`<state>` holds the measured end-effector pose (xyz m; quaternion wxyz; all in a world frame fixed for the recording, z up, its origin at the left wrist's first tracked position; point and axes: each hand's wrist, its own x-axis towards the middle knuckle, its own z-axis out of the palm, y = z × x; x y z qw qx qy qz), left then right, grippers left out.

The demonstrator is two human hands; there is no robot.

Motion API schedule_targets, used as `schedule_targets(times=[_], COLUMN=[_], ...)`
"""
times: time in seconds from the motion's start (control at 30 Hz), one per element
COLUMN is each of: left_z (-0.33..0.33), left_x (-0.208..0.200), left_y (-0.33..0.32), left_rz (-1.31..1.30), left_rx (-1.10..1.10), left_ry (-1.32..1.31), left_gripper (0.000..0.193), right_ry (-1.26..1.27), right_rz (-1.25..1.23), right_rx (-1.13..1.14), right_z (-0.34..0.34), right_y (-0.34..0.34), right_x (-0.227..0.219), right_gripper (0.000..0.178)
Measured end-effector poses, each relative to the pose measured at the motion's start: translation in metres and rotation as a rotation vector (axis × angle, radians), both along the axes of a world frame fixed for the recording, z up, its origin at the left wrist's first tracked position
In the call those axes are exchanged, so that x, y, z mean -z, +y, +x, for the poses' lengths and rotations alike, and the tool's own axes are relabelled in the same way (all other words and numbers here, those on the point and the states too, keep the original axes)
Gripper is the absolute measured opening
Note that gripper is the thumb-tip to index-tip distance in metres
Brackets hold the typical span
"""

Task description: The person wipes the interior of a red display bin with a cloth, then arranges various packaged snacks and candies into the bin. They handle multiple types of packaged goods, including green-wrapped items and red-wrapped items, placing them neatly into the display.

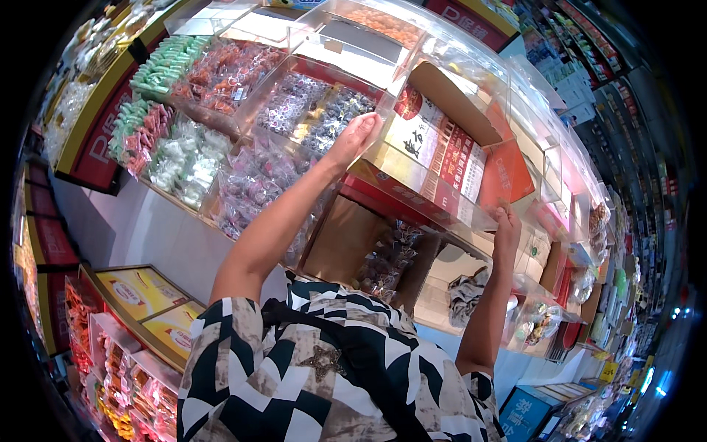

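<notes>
A clear plastic bin (372, 173) sits in front of me with printed cardboard (434, 147) in it, part cream, part red. Closed around its left wall is my left hand (357, 138), arm stretched forward. My right hand (507, 225) grips the near right corner of the same bin, beside an orange-red cardboard flap (508, 166). Left of the bin, wrapped dark candies (339, 121) fill a clear compartment. Below it, an open cardboard box (342, 236) holds more small wrapped packets (390, 258).
Purple-wrapped packets (258, 177), white packets (188, 158) and green packets (169, 66) lie in bins to the left. A compartment with a crumpled dark bag (468, 298) is near my right forearm. Yellow boxes (140, 295) stand at lower left, a blue box (526, 412) at lower right.
</notes>
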<state>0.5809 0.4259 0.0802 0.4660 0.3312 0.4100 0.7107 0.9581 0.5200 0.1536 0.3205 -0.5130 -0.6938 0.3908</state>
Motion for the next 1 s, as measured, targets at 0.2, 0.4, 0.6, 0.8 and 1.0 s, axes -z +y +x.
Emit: schedule_targets(times=[0.2, 0.4, 0.6, 0.8, 1.0], left_z=[-0.006, -0.005, 0.003, 0.010, 0.006], left_x=[-0.025, -0.020, -0.031, -0.028, -0.022], left_y=[0.008, 0.007, 0.005, 0.001, 0.006], left_rz=[-0.004, 0.044, 0.065, 0.114, 0.138], left_rx=[0.236, 0.190, 0.247, 0.217, 0.170], left_ry=[0.040, 0.096, -0.002, -0.089, -0.142], left_gripper=[0.095, 0.097, 0.093, 0.085, 0.080], right_ry=[-0.005, -0.078, -0.060, -0.105, -0.144], right_rz=[0.050, 0.003, -0.011, 0.032, 0.022], right_rx=[0.005, -0.007, 0.030, 0.017, -0.001], right_z=[0.004, -0.009, -0.002, -0.007, -0.016], right_y=[0.012, -0.001, 0.001, 0.002, -0.015], right_x=[0.005, -0.022, -0.020, -0.023, -0.040], right_gripper=[0.042, 0.045, 0.047, 0.048, 0.040])
